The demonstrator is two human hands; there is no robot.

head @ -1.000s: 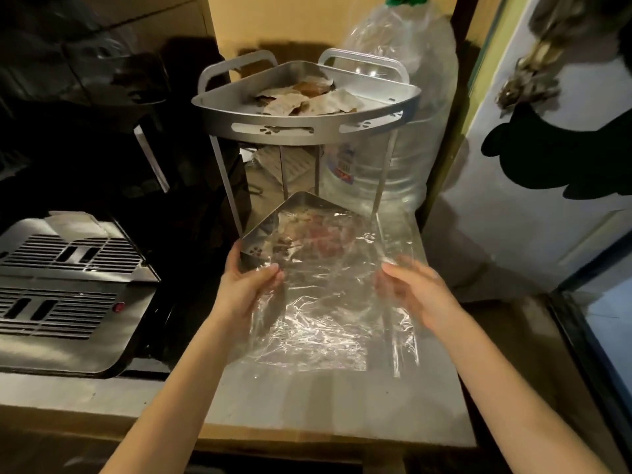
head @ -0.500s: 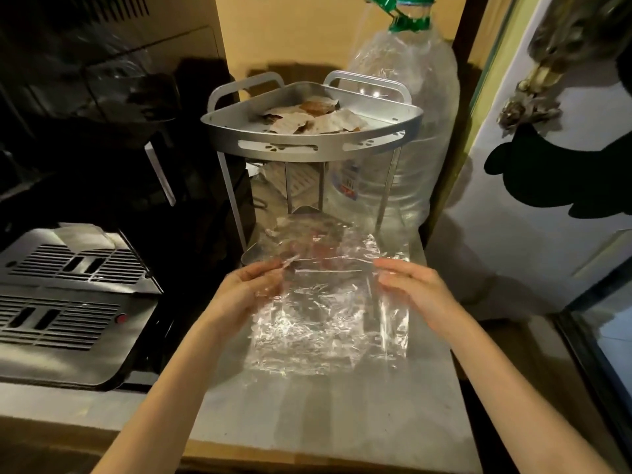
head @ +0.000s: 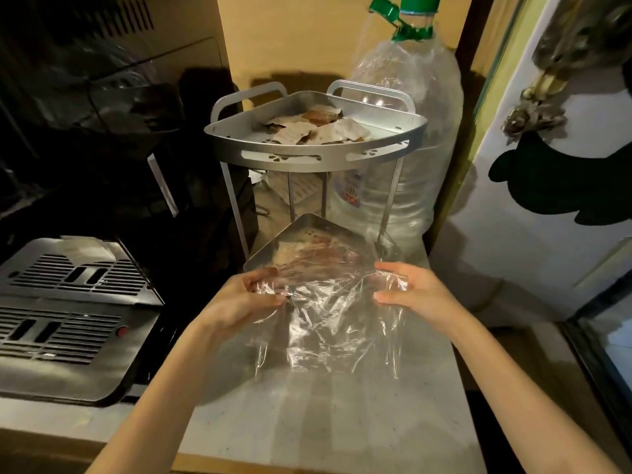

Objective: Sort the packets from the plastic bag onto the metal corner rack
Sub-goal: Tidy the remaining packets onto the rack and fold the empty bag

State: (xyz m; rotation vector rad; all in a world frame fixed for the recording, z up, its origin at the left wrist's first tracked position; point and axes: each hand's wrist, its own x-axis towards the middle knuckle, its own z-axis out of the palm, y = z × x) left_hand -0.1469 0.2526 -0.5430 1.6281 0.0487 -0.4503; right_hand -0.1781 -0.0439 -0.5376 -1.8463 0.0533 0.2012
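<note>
The left hand (head: 254, 294) is curled at the upper left edge of the plastic bag (head: 335, 319), and the thin film is pinched between its fingers and thumb. The right hand (head: 408, 292) is held at the upper right edge, where the film is gripped between the thumb and the partly bent fingers. The bag is stretched between both hands, just in front of the lower shelf.

A pale, speckled counter (head: 307, 415) with a smooth stone-like surface is seen under the bag. At the left, a grey metal appliance (head: 68, 309) with rows of narrow slots is placed. Behind the rack, a large clear water bottle (head: 420, 138) of crinkled plastic with a green cap is standing.

The metal corner rack (head: 314, 155) is made of matte silver metal, with two quarter-round shelves, thin straight legs and small paw-shaped cut-outs in the front rim. The bag is transparent, wrinkled and shiny, and it hangs down to the counter. Flat, creased packets (head: 318, 130) in beige and brown are lying on the top shelf. More packets (head: 314, 251), reddish and pale, are seen on the lower shelf, partly behind the film.
</note>
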